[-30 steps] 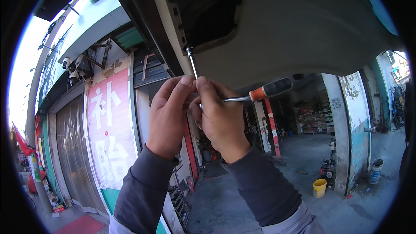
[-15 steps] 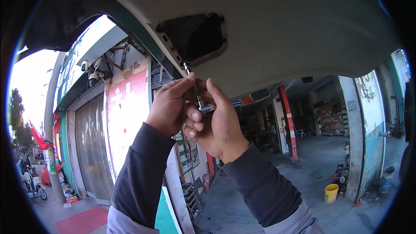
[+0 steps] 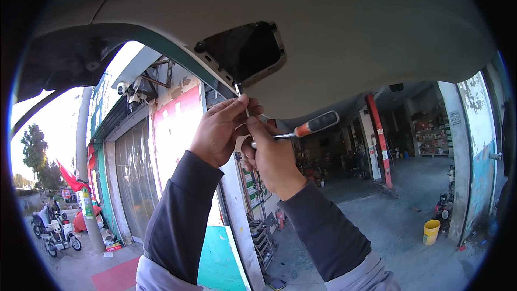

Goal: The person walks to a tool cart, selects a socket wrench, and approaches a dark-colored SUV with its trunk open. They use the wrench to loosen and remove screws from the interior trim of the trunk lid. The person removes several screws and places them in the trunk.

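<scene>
Overhead spans a panel (image 3: 366, 37), with an opening (image 3: 242, 51) left of its middle. A socket shaft (image 3: 238, 89) stands below, its upper end at the opening's lower edge. The left hand (image 3: 218, 132) is around the shaft; the right hand (image 3: 274, 159), just right and lower, is around the head of a ratchet (image 3: 315, 125) whose handle extends rightward. Behind the hands, a floor (image 3: 366, 237) runs back; on it stands a post (image 3: 379, 134), right of the ratchet. Near the floor's right edge, a bucket (image 3: 431, 234) stands left of a pillar (image 3: 458, 140). Left of the hands is a door (image 3: 134, 167), then a pole (image 3: 86, 145), then scooters (image 3: 56, 231).
</scene>
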Demonstrator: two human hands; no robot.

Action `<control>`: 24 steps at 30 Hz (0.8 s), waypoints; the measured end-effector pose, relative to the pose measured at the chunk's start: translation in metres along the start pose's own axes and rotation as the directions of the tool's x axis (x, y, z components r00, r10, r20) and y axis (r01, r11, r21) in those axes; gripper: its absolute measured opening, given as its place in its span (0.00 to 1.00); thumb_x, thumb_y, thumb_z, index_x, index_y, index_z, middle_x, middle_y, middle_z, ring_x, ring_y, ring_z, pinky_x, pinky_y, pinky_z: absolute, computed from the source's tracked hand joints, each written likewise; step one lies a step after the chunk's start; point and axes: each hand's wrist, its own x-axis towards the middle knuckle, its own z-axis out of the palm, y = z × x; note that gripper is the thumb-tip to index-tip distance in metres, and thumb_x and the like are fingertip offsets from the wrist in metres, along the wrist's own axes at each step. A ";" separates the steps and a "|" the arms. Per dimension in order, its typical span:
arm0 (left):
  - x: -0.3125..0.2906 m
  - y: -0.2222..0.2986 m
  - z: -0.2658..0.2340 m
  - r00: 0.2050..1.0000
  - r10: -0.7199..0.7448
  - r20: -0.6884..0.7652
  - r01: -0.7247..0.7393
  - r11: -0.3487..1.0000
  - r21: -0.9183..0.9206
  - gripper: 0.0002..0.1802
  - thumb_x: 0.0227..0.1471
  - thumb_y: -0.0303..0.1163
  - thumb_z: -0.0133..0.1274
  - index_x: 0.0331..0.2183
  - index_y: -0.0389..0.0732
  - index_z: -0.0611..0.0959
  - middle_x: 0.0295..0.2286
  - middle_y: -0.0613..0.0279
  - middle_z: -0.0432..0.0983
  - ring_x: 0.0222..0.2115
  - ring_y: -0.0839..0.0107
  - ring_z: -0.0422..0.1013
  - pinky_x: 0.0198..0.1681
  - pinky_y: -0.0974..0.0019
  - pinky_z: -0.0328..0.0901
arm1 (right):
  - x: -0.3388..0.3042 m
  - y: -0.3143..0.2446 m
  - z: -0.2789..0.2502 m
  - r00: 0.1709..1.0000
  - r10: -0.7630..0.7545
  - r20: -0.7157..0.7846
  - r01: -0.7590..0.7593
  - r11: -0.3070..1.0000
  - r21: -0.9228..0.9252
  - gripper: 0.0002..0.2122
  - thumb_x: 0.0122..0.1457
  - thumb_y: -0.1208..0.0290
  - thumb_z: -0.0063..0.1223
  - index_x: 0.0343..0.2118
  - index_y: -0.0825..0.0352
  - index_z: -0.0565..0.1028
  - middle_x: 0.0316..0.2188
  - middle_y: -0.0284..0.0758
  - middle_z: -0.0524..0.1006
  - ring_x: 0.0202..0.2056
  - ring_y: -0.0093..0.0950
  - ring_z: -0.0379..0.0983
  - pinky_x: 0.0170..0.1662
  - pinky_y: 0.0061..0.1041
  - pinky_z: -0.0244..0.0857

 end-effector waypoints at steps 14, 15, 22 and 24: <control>0.016 0.000 -0.010 0.985 0.172 -0.017 -0.167 0.970 0.175 0.14 0.61 0.37 0.59 0.34 0.33 0.82 0.28 0.62 0.80 0.24 0.78 0.72 0.30 0.73 0.68 | 0.001 -0.022 -0.004 0.982 0.167 0.084 -0.147 0.967 -0.208 0.11 0.66 0.60 0.51 0.34 0.63 0.71 0.16 0.34 0.72 0.19 0.32 0.72 0.24 0.33 0.65; 0.020 -0.001 -0.008 0.984 0.175 -0.024 -0.166 0.964 0.207 0.15 0.61 0.38 0.60 0.34 0.33 0.82 0.28 0.62 0.80 0.24 0.78 0.72 0.30 0.73 0.68 | 0.000 -0.022 -0.005 0.993 -0.100 0.061 0.114 0.702 -0.703 0.10 0.65 0.62 0.51 0.35 0.64 0.71 0.17 0.38 0.75 0.20 0.36 0.76 0.25 0.34 0.67; 0.027 -0.003 -0.003 0.990 0.137 -0.012 -0.137 0.990 0.015 0.15 0.63 0.40 0.57 0.35 0.36 0.81 0.28 0.61 0.79 0.22 0.77 0.70 0.27 0.72 0.66 | 0.003 -0.029 -0.011 0.709 0.483 0.514 -0.644 0.145 0.752 0.14 0.71 0.57 0.42 0.34 0.61 0.73 0.14 0.24 0.61 0.15 0.19 0.55 0.23 0.24 0.56; 0.026 -0.004 -0.002 0.993 0.117 -0.005 -0.117 0.992 -0.040 0.16 0.64 0.41 0.56 0.35 0.36 0.81 0.28 0.60 0.79 0.24 0.76 0.71 0.27 0.73 0.66 | 0.007 -0.031 -0.017 0.710 0.505 0.491 -0.682 0.321 0.657 0.14 0.70 0.58 0.43 0.32 0.62 0.72 0.13 0.27 0.64 0.15 0.24 0.60 0.23 0.27 0.60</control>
